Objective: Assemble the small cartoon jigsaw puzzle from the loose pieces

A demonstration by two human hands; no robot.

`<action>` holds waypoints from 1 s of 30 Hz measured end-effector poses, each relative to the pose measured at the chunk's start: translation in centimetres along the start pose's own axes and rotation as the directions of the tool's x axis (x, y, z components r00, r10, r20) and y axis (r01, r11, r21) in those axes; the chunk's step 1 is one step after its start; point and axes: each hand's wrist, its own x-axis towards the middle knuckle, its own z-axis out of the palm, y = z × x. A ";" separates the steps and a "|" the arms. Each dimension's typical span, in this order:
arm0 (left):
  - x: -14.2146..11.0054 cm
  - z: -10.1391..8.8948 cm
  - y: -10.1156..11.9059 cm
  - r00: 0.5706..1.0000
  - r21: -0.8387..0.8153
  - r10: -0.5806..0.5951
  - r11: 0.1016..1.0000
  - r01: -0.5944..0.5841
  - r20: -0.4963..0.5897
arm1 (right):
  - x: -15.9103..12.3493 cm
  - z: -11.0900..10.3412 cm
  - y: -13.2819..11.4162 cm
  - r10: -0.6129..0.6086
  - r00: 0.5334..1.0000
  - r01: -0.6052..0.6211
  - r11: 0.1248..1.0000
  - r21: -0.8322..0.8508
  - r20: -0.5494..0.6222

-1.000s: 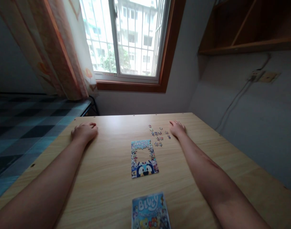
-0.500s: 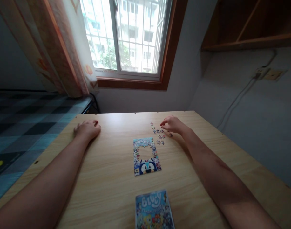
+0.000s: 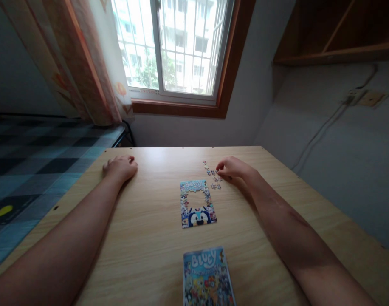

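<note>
A small blue cartoon jigsaw puzzle [image 3: 198,204] lies in the middle of the wooden table [image 3: 150,238], with a bare gap in its upper centre. Several loose puzzle pieces [image 3: 212,173] are scattered just beyond its top right corner. My right hand [image 3: 234,169] rests over these pieces with its fingers curled down and the fingertips pinched at one of them. My left hand [image 3: 120,166] lies on the table at the far left, fingers loosely curled, holding nothing. The puzzle's box [image 3: 207,277] lies near the front edge.
A bed with a checked blue cover [image 3: 38,165] stands to the left of the table. A window [image 3: 178,46] with a curtain [image 3: 83,63] is behind the table. A wooden shelf [image 3: 334,38] and a wall socket with cable [image 3: 356,97] are on the right wall.
My right hand has moved left from beside the loose pieces onto them and curled its fingers down. My left hand has stayed in place. The view has shifted slightly.
</note>
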 end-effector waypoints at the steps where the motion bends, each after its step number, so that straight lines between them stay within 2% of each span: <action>1: -0.1 0.0 0.1 1.000 0.002 -0.006 1.000 0.006 0.010 | -0.1 0.0 0.1 -0.001 1.000 0.001 1.000 -0.003 0.000; 5: -0.3 0.2 0.5 1.000 -0.025 -0.007 1.000 0.007 -0.005 | -0.2 0.2 0.9 0.033 0.998 -0.032 0.999 0.019 -0.053; 12: 0.3 1.0 0.2 1.000 -0.148 0.000 0.989 0.001 0.008 | -0.4 -0.1 1.3 0.025 1.000 -0.026 0.999 0.033 0.014; 20: 0.1 0.9 0.5 1.000 -0.075 -0.008 0.997 0.008 -0.008 | 0.1 -0.4 1.8 0.048 0.987 -0.057 0.997 0.052 0.152; 24: 0.1 1.1 0.4 1.000 -0.044 -0.011 0.999 0.010 -0.017 | -0.2 -0.6 1.7 0.085 0.987 -0.098 0.991 0.088 0.138; 30: -0.1 0.9 0.5 1.000 0.006 -0.010 1.000 0.010 -0.019 | -0.8 -1.9 1.8 -0.010 0.981 -0.044 0.961 0.274 0.193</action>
